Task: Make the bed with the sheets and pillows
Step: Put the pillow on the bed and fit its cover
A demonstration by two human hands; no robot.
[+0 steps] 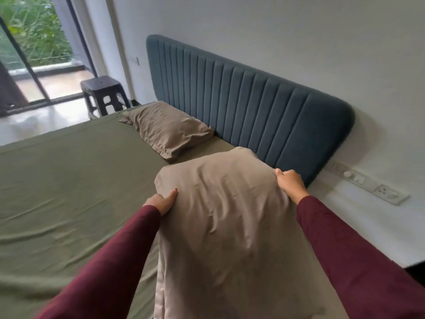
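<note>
A beige pillow (225, 217) is held between both hands over the near side of the bed, its far end close to the headboard. My left hand (162, 201) grips its left edge, thumb on top. My right hand (290, 182) grips its right edge with curled fingers. A second beige pillow (167, 130) lies flat at the far side of the bed, against the headboard. An olive-green sheet (69, 171) covers the mattress, lightly creased.
A blue-grey padded headboard (253, 102) runs along the white wall. A switch and socket panel (368, 183) sits on the wall at right. A dark plastic stool (103, 93) stands beyond the bed, near a sliding glass door (34, 54).
</note>
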